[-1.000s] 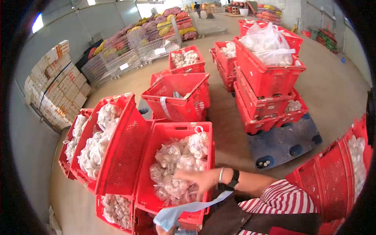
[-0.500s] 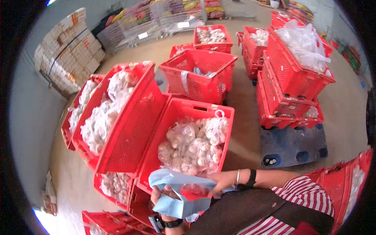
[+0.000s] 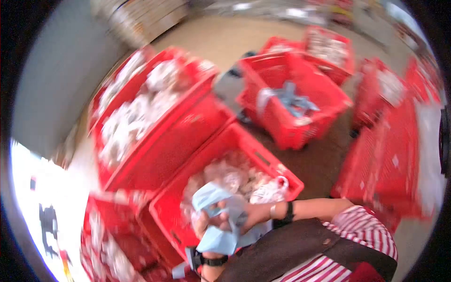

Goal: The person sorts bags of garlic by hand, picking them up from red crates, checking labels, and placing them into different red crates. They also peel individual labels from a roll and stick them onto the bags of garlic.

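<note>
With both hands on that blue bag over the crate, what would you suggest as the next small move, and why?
Probably pull the blue bag open: the left hand and right hand both grip it bunched above the red crate of bagged produce.

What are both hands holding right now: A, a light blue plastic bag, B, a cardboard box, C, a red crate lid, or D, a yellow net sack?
A: the left hand and right hand both grip a crumpled light blue plastic bag over the red crate of bagged produce.
</note>
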